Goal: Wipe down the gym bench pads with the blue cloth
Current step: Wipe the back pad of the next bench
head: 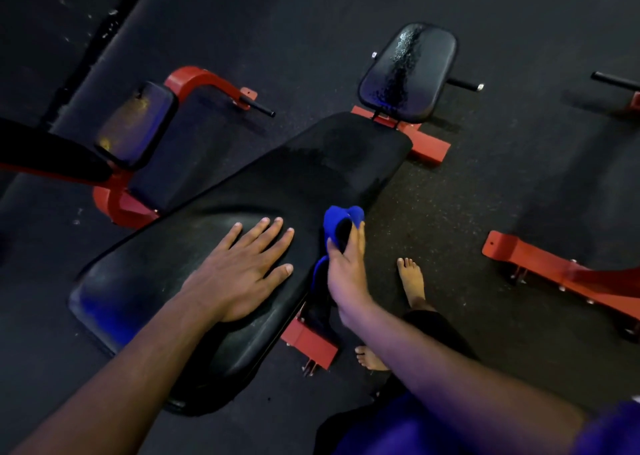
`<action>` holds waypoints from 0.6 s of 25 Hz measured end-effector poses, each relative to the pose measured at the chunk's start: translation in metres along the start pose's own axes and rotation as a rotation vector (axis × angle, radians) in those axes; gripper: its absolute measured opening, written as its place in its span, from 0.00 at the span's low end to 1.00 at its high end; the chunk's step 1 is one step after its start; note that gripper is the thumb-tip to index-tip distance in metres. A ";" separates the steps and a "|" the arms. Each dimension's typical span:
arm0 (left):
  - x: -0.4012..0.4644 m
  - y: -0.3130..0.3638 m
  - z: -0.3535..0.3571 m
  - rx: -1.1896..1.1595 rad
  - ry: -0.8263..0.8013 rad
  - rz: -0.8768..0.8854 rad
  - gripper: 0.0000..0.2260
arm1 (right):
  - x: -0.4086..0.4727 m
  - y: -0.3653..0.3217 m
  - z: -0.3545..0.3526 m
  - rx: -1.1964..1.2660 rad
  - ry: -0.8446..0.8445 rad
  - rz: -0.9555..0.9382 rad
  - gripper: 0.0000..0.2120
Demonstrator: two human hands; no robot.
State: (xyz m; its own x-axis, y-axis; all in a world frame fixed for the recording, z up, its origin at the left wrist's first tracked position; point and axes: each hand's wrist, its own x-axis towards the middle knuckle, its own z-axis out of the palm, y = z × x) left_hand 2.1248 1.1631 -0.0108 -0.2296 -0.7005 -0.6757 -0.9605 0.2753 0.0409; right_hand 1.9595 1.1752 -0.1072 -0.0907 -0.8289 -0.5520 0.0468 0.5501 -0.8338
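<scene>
Under the left hand (239, 274), which presses flat and open-fingered on the long bench pad (242, 212), wiping seems midway, while the right hand (346, 264) pinches the blue cloth (341, 219) at the pad's edge, likely needing a sweep toward the still-streaked small pad (408, 74).

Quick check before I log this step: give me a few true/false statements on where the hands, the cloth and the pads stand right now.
1. The left hand lies flat, fingers straight, on the long bench pad. True.
2. The blue cloth is in the left hand. False: the right hand grips it at the pad's right edge.
3. The small pad beyond the long one shows a wet-looking glistening streak. True.
4. The bench frames are painted yellow. False: the frame is red.
5. The person wears shoes. False: the foot on the floor is bare.
</scene>
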 end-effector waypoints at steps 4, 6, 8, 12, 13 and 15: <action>0.002 -0.002 0.001 -0.010 0.003 -0.002 0.37 | 0.073 -0.004 -0.022 -0.046 -0.025 0.074 0.27; 0.002 -0.004 0.002 -0.016 0.005 0.005 0.38 | 0.108 -0.012 -0.032 -0.074 -0.009 0.090 0.27; 0.003 -0.005 0.002 -0.033 0.008 0.008 0.40 | 0.121 -0.018 -0.037 -0.103 -0.020 0.094 0.26; 0.003 -0.004 0.002 -0.044 0.018 0.015 0.45 | 0.100 -0.005 -0.069 0.073 -0.064 0.151 0.24; 0.004 -0.003 0.000 -0.050 0.030 0.022 0.46 | 0.085 -0.002 -0.081 0.094 -0.050 0.179 0.22; 0.013 -0.002 -0.010 -0.059 0.098 0.034 0.44 | 0.052 -0.003 -0.101 0.124 -0.031 0.251 0.20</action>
State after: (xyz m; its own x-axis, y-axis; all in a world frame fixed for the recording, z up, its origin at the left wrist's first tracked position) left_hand 2.1220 1.1476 -0.0123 -0.2734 -0.7530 -0.5985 -0.9589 0.2626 0.1077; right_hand 1.8544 1.1403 -0.1325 -0.0310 -0.6719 -0.7400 0.1855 0.7236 -0.6648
